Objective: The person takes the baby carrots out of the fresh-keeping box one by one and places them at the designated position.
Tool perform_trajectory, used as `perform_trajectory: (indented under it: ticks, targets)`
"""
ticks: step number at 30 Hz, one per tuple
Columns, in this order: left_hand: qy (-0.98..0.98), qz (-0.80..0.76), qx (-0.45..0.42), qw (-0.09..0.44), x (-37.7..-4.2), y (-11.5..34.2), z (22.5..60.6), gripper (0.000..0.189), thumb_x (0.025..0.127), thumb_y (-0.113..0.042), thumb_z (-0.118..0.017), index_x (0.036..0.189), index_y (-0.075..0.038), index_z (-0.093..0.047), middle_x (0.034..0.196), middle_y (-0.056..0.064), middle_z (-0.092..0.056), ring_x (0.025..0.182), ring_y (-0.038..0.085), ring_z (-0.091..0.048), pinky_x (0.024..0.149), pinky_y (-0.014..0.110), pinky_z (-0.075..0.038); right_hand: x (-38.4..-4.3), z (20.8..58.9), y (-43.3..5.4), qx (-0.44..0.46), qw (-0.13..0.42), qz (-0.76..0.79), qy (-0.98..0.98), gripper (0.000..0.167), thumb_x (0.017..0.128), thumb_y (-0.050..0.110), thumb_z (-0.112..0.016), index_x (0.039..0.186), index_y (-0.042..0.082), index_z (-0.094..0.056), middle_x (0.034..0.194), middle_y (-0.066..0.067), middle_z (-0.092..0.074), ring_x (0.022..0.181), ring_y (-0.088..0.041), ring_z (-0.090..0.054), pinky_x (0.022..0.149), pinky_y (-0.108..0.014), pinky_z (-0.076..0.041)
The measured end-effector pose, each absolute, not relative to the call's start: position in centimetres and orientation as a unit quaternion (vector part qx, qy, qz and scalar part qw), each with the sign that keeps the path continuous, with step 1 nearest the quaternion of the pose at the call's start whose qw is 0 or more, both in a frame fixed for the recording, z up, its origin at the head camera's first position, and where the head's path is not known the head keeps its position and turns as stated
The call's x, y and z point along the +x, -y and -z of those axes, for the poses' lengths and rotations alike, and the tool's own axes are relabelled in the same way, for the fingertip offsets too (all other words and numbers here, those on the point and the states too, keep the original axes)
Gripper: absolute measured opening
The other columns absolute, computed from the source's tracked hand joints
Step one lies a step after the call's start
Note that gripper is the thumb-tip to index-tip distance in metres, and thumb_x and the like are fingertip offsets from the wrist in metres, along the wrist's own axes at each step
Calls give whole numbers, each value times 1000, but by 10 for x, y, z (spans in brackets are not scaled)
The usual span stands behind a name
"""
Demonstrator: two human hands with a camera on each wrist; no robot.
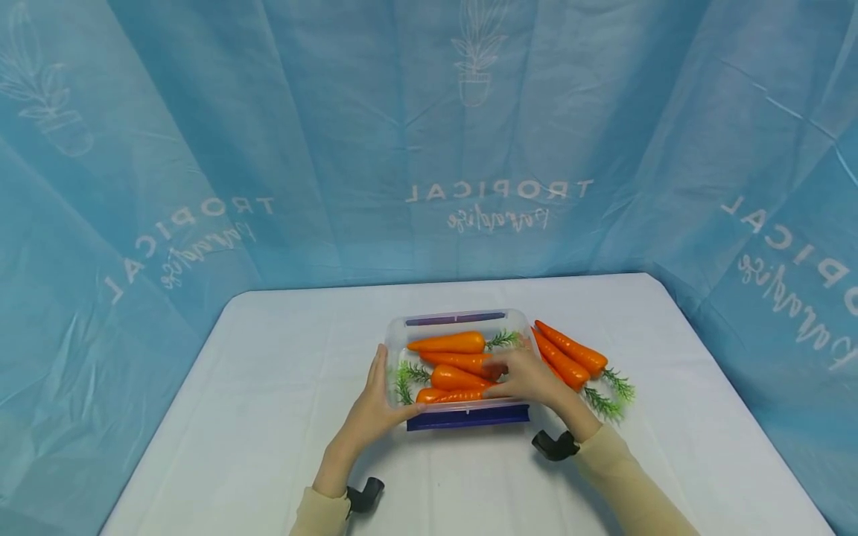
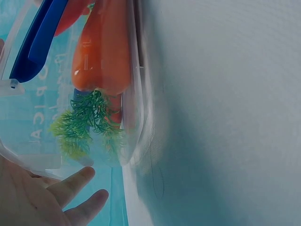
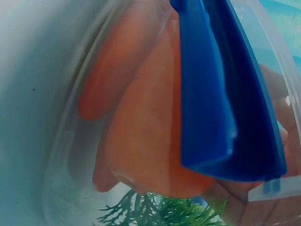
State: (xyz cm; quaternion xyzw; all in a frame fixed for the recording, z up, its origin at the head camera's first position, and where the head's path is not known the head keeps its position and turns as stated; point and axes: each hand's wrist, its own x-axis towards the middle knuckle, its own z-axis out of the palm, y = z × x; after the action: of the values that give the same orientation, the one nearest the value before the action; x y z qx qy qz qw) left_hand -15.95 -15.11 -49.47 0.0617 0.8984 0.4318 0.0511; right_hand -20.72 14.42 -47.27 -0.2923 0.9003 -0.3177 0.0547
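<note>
The left hand [image 1: 372, 406], fingers straight, touches the clear container [image 1: 395, 341] on the white table [image 1: 288, 387]; the right hand [image 1: 526, 374] reaches among carrots [image 1: 447, 343] inside, grip unclear; the blue curtain [image 1: 335, 112] reads "TROPICAL Paradise", mirrored.

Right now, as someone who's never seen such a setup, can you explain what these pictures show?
There is no robot here, only a person's bare hands. The wide picture comes from a camera on the head; each close-up comes from a camera worn on one wrist. On the white table stands a clear box with blue latches, containing carrots; loose carrots lie to its right. The left hand rests at the box's left end, thumb along the near rim. The right hand is over the carrots inside; whether it holds one is unclear.
</note>
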Motion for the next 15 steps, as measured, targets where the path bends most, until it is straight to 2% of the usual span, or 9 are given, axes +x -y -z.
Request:
perform_trajectory:
  ticks: [4, 15]
  targets:
    - [-899, -430, 59, 48, -160, 150, 493, 123, 71, -58, -75, 154, -22, 8, 163, 3, 4, 146, 36, -20, 112, 60, -28, -209, 470, -145, -312, 66, 313, -894, 40, 76, 30, -80, 105, 4, -72, 94, -3, -74, 83, -14, -69, 74, -25, -57]
    - [-897, -436, 62, 51, -159, 150, 492, 124, 71, -58, -76, 154, -21, 8, 163, 4, 4, 147, 36, -17, 113, 60, -26, -210, 470, -145, -333, 82, 290, -893, 23, 78, 23, -78, 96, 10, -77, 92, 0, -76, 83, -10, -70, 74, -22, -57]
